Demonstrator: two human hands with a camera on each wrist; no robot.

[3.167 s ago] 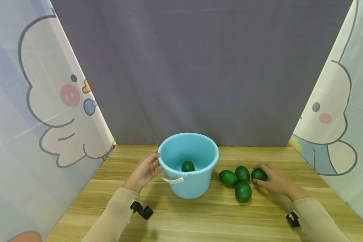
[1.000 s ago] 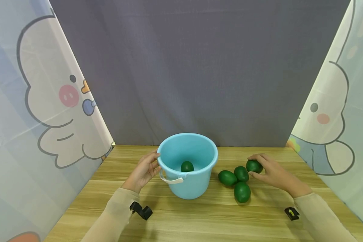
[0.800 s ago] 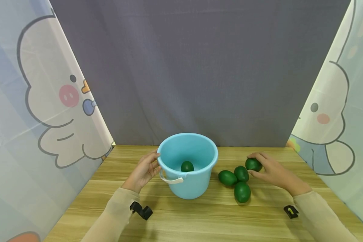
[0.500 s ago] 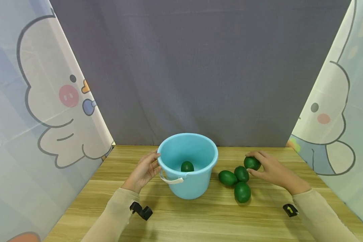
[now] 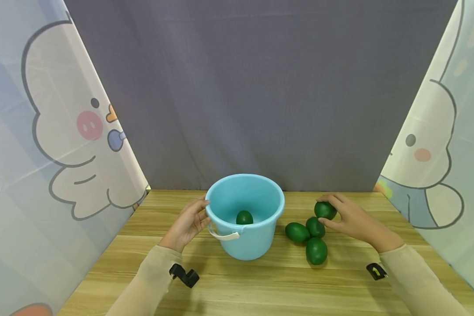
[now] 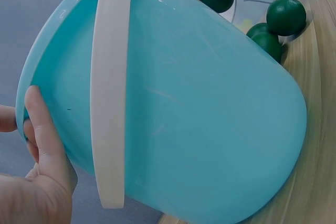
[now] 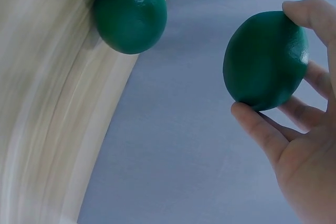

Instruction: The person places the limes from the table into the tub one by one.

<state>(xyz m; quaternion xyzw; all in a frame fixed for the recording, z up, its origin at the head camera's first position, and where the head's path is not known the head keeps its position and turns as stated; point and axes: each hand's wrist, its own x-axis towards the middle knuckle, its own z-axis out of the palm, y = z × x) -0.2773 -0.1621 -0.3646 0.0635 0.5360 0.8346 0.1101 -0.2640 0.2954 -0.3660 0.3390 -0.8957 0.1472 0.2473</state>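
Observation:
A light blue bucket (image 5: pixel 249 239) stands upright on the table, its white handle (image 5: pixel 225 236) hanging down on the near left side. One lime (image 5: pixel 244 217) lies inside it. My left hand (image 5: pixel 186 226) holds the bucket's left rim; in the left wrist view its fingers sit at the rim (image 6: pixel 39 51). My right hand (image 5: pixel 349 219) grips a dark green lime (image 7: pixel 265 61) between thumb and fingertips, lifted off the table. Three more limes are grouped right of the bucket: a left one (image 5: pixel 297 232), a back one (image 5: pixel 315 227) and a front one (image 5: pixel 316 251).
The wooden table (image 5: pixel 237 289) runs back to a grey cloth (image 5: pixel 241 96). Cartoon-printed curtains hang at the left (image 5: pixel 8 219) and right (image 5: pixel 470 245). A black wrist mount (image 5: pixel 184 275) sits by the left sleeve, and another (image 5: pixel 377 271) by the right.
My right hand has raised the lime from the table and carried it left and away from me, to above the back lime of the group. The left hand and the bucket stay put.

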